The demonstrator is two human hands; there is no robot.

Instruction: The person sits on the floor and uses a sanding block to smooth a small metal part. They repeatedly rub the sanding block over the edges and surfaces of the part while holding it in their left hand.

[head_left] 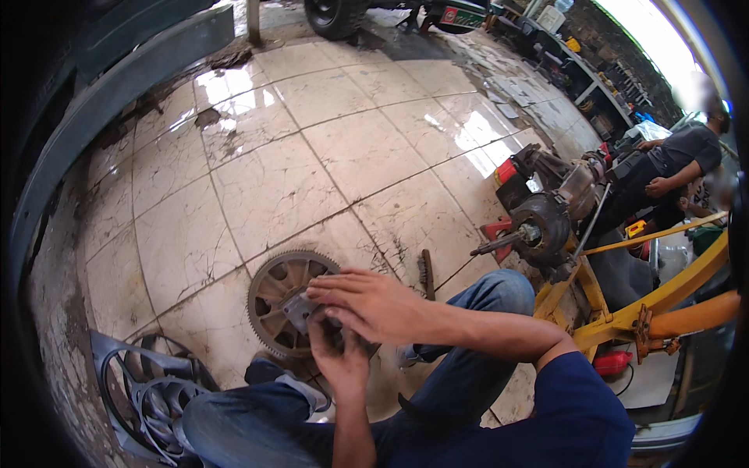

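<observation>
A small grey metal part [297, 312] with a flat face and holes is between my hands, above a toothed flywheel [268, 295] lying on the floor. My left hand [341, 357] has its fingers curled around the part from below. Over the top of it, my right hand [365, 303] lies with fingers stretched out together and the thumb apart, touching the part. The side of the part toward my palms is hidden. A dark, narrow tool like a brush [425, 274] rests on the tiles to the right of the flywheel.
At the lower left lies a black fan shroud [160, 390]. A gearbox-like assembly [538, 234] with a shaft stands at the right, beside a yellow frame [640, 316]. Beyond it is another person [679, 160]. A vehicle tyre [335, 15] is at the back.
</observation>
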